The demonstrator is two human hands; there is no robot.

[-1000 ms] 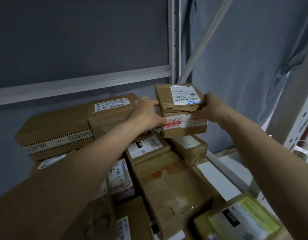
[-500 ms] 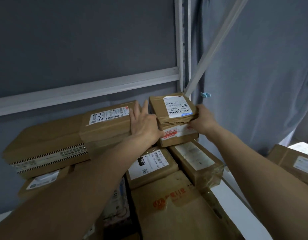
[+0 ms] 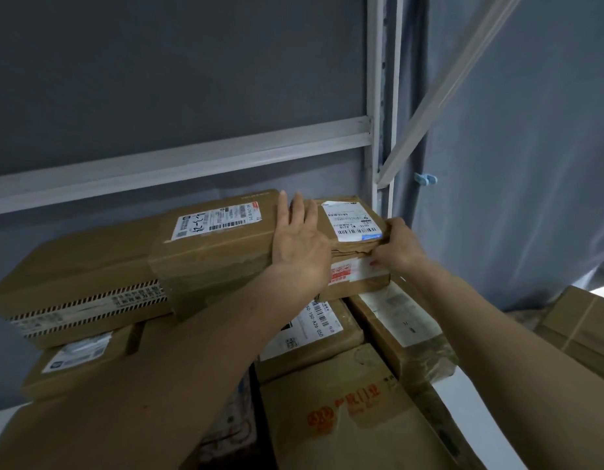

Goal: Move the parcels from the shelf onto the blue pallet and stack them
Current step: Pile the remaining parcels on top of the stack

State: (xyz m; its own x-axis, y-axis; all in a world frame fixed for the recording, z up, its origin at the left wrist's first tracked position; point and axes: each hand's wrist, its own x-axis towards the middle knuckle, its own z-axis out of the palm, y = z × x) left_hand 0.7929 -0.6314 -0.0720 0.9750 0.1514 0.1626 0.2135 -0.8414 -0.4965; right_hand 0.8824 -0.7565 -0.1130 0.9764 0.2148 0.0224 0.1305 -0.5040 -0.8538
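Parcel held at the top of the stack

Parcel (image 3: 353, 245), small and brown with a white shipping label on its top face and red-printed tape across its front, sits at the top of a pile of cardboard boxes, close to the white upright post (image 3: 382, 130) of the shelving. The left hand (image 3: 299, 242) lies flat against the parcel's left side, fingers straight and close together, pointing away from the camera, wedged between the parcel and the long box (image 3: 216, 239) just beside it. The right hand (image 3: 397, 247) grips the parcel's right front corner, fingers curled over the edge near the label and thumb against the taped front. Beneath the parcel lie two labelled boxes (image 3: 310, 334), side by side, and nearer the camera a larger carton with orange print (image 3: 355, 412). To the left, a long box with striped black-and-white tape (image 3: 83, 293) touches the long box. Grey fabric (image 3: 158, 79) hangs behind the white crossbar (image 3: 192, 161).
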